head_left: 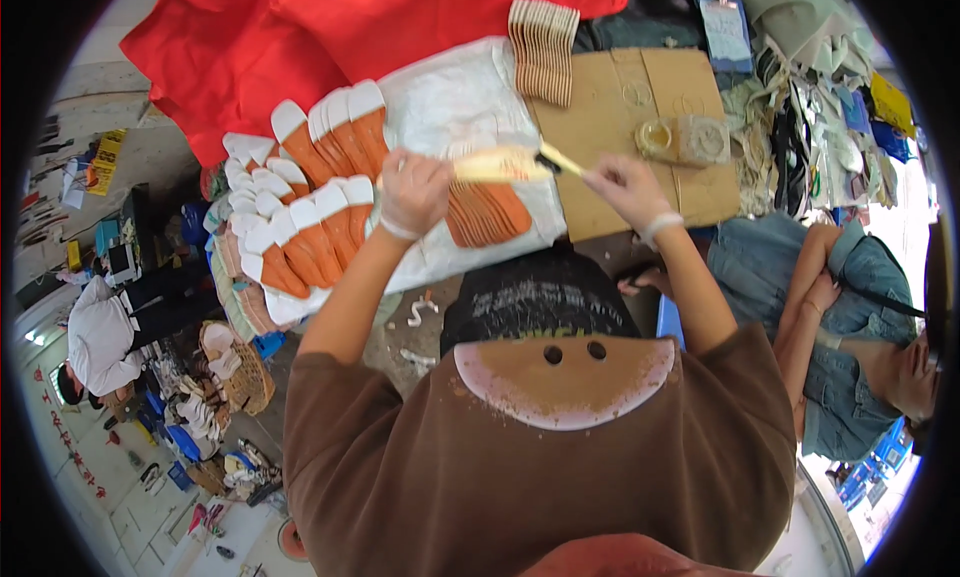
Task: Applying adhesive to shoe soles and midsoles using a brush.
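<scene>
My left hand (415,189), in what looks like a thin pale glove, grips one end of a cream-coloured insole (495,165) with red marks on it. Between the fingers of my right hand (628,190), gloved likewise, is a brush (562,158) with a pale handle. Its dark bristles meet the right end of the insole; whether they press on it I cannot tell. Below the insole, a fanned stack of orange-brown insoles (487,217) lies on a white sheet (450,87). Left of my left hand are rows of orange-brown insoles with white ends (325,137).
A glue jar (655,137) and a square clear container (704,140) sit on cardboard (600,127). Beyond them stands a row of beige curved pieces (543,52). Red cloth (370,27) covers the far left. A person in denim (770,287) is close at right.
</scene>
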### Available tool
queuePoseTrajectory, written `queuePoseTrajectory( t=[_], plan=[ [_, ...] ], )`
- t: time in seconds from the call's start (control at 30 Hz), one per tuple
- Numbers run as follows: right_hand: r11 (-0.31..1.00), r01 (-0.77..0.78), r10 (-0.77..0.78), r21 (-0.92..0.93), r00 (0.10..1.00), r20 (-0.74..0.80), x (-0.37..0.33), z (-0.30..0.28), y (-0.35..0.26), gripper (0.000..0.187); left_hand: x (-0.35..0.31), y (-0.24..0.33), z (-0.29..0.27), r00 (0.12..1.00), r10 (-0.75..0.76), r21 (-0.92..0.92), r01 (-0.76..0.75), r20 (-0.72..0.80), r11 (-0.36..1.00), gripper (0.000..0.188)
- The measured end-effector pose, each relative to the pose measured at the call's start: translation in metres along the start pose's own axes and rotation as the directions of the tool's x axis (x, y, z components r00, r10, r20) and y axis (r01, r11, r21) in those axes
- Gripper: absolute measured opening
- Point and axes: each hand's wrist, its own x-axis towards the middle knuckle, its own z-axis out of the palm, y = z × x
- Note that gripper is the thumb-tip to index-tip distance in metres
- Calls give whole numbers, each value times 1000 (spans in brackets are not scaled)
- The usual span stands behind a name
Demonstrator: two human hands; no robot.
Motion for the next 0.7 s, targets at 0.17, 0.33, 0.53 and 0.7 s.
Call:
queuePoseTrajectory(
  t=[0.17, 0.33, 0.53, 0.7],
  plan=[
    [995, 76, -86, 65, 982, 171, -13, -28, -30, 20, 21, 18, -29, 993, -50, -298, 17, -106, 955, 36],
    [925, 304, -316, 230, 949, 17, 4, -6, -27, 24, 44, 29, -28, 979, -127, -421, 48, -162, 906, 34],
    [842, 104, -226, 529, 959, 171, 5, -36, -31, 12, 32, 27, -35, 974, -92, -309, 24, -208, 951, 33],
    [826, 304, -486, 475, 812, 324, -4, -59, -45, 21, 31, 21, -50, 967, -92, -229, 36, -238, 973, 30]
  ],
)
